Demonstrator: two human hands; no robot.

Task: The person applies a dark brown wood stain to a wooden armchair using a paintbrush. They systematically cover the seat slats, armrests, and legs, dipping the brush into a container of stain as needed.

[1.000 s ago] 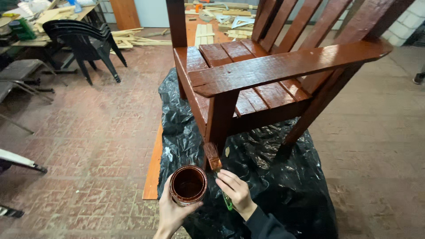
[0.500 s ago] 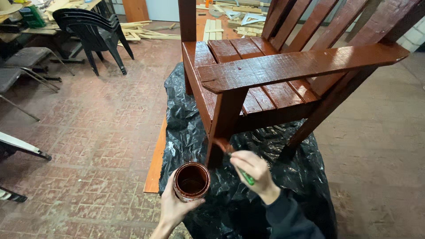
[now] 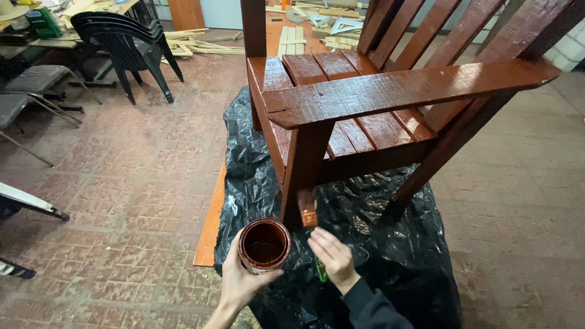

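Note:
A wooden slatted chair [image 3: 390, 91], coated glossy red-brown, stands on black plastic sheeting [image 3: 390, 256]. My left hand [image 3: 241, 283] grips a round can [image 3: 264, 245] of dark red-brown stain, held low in front of the chair's front leg [image 3: 304, 164]. My right hand [image 3: 332, 257] holds a paintbrush [image 3: 309, 213] with a green handle. Its bristles rest against the lower part of that front leg, just right of the can.
Stacked black plastic chairs [image 3: 131, 42] stand at the back left beside a cluttered table [image 3: 36, 30]. Loose wooden boards [image 3: 201, 42] lie on the brick floor behind. An orange plank [image 3: 210, 225] lies along the sheeting's left edge. Folding chair legs [image 3: 30, 207] poke in at left.
The brush went from the leg's foot up the leg and has come back down to its lower part. My view moved closer to the chair.

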